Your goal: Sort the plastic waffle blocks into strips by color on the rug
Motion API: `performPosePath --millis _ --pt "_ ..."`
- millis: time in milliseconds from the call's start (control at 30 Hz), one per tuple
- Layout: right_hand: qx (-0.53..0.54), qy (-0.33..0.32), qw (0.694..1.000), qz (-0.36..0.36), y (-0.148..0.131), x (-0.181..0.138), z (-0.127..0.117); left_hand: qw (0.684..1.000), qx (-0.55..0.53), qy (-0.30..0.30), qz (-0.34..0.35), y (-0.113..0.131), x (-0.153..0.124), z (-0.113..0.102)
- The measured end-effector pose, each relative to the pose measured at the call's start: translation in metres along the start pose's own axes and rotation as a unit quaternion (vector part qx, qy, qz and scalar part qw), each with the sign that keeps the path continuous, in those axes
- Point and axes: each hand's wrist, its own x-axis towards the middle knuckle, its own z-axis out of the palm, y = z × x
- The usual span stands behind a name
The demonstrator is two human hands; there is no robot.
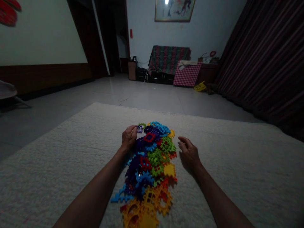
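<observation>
A long heap of toothed plastic building pieces runs away from me, with purple, green, blue, red, yellow and orange ones overlapping. My left hand is at the far left side of the heap, fingers closed at the edge of a purple square building piece; the fingertips are partly hidden. To the right of the heap, my right hand hovers or rests just above the mat, thumb and fingers loosely bent and apart, holding nothing. It does not touch the pieces.
The heap lies on a pale quilted mat over a tiled floor. Across the room stand a low cabinet under a striped cloth and a red checked cloth. A yellow bag lies near the dark curtain.
</observation>
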Motion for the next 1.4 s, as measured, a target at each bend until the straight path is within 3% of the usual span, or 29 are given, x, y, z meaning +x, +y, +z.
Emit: performPosePath --millis 100,200,300,367,533,667,800,933,1067,1233,1400 --pt "-0.033 -0.037 0.998 -0.038 -0.001 -0.001 0.0 0.998 0.06 -0.024 -0.014 -0.011 0.006 -0.001" --pt "-0.056 -0.058 0.995 -0.066 -0.005 -0.003 0.002 0.989 0.105 -0.102 0.013 -0.009 0.004 0.007" --pt "-0.064 -0.058 0.994 -0.062 -0.007 -0.002 0.002 0.982 0.068 -0.173 0.041 0.002 -0.003 0.016" --pt "-0.07 -0.063 0.994 -0.062 -0.006 -0.002 0.002 0.981 0.02 -0.19 0.037 0.008 -0.007 0.02" --pt "-0.097 -0.091 0.985 -0.11 -0.006 -0.003 0.004 0.988 -0.065 -0.135 -0.024 0.009 -0.01 0.024" --pt "-0.144 -0.092 0.976 -0.137 -0.007 -0.004 0.011 0.983 -0.124 -0.075 -0.109 0.006 -0.006 0.028" --pt "-0.157 -0.072 0.979 -0.106 -0.003 -0.002 0.018 0.981 -0.123 -0.039 -0.143 0.01 -0.007 0.036" --pt "-0.059 -0.027 0.997 -0.047 0.0 -0.008 0.017 0.983 -0.099 -0.006 -0.156 0.017 -0.012 0.042" --pt "0.024 -0.015 1.0 -0.004 0.002 -0.024 0.01 0.985 -0.1 -0.027 -0.14 0.019 -0.014 0.039" --pt "0.023 -0.008 1.0 -0.002 0.0 -0.034 0.009 0.985 -0.135 -0.074 -0.078 0.018 -0.02 0.023" --pt "0.033 0.025 0.998 0.039 -0.01 -0.03 0.009 0.991 -0.082 -0.109 0.001 0.028 -0.044 0.011"
